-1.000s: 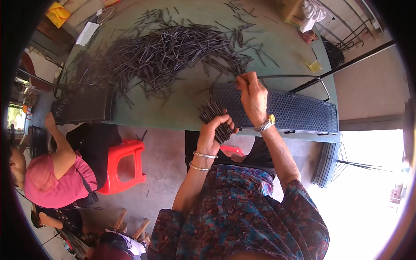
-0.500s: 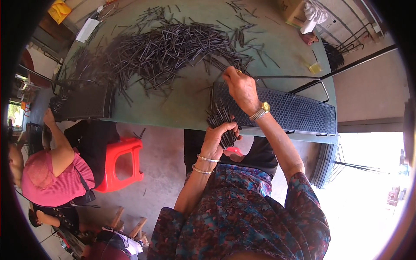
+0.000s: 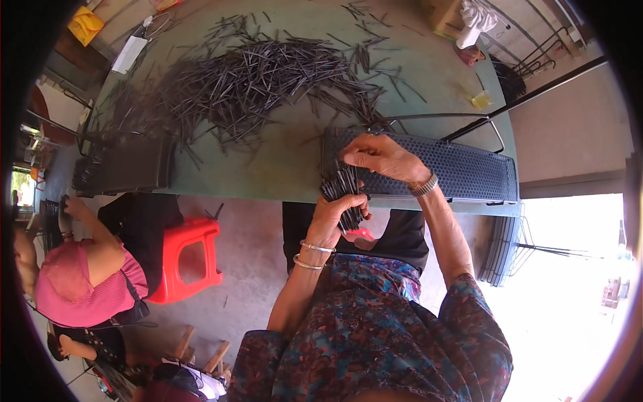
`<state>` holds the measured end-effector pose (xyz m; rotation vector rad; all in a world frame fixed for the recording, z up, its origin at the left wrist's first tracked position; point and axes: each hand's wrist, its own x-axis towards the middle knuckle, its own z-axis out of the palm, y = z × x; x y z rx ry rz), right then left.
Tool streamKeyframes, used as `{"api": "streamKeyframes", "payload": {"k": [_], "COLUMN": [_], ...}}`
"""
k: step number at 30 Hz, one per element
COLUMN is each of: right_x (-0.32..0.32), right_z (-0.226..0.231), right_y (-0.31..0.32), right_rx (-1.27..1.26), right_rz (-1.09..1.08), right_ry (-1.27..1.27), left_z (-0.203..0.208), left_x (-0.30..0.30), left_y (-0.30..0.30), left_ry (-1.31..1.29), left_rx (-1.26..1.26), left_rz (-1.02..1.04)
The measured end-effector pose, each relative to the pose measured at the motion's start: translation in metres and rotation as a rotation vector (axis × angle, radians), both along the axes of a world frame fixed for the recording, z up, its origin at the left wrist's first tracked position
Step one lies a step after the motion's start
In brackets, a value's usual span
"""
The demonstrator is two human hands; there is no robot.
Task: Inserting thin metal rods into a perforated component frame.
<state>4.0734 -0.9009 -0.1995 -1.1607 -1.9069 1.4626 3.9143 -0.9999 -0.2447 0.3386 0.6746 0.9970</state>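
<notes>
My left hand is wrapped around a bundle of thin dark sticks held upright in front of the table's near edge. At the top of that bundle, my right hand has its thumb and fingers pinched together; whatever is between them is too small to make out. Just under and behind the right hand lies a long dark panel with a honeycomb pattern of holes, along the table's near edge. A large loose pile of the same thin dark sticks is spread over the green table.
At the left, a person in a pink top works beside another dark panel. A red stool stands on the floor. Black metal rods rise beyond my panel. Far right on the table are a yellow piece and a cardboard box.
My right hand has come down and nearer, from above the panel's far corner to the top of the stick bundle. My left hand keeps its hold. The person at left has shifted an arm.
</notes>
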Motion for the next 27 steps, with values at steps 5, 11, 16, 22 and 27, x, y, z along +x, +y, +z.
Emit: {"api": "streamKeyframes", "payload": {"k": [5, 11, 16, 22, 27], "right_x": [0.013, 0.014, 0.011, 0.018, 0.013], "right_z": [-0.006, -0.013, -0.005, -0.001, 0.004], "right_y": [-0.002, -0.002, 0.001, 0.007, 0.003], "right_rx": [-0.38, -0.273, -0.263, -0.203, -0.123], "right_rz": [0.001, -0.018, 0.008, 0.082, 0.019], "right_ry": [0.219, 0.156, 0.136, 0.123, 0.054], "left_z": [0.008, 0.0, -0.004, -0.001, -0.003], "left_x": [0.003, 0.001, -0.001, -0.002, -0.002], "left_y": [0.002, 0.001, 0.003, 0.005, 0.004], "left_ry": [-0.026, -0.048, -0.022, 0.01, 0.024], "left_rx": [0.049, -0.008, 0.008, 0.021, -0.016], "left_rz": [-0.077, -0.075, -0.09, -0.12, -0.094]}}
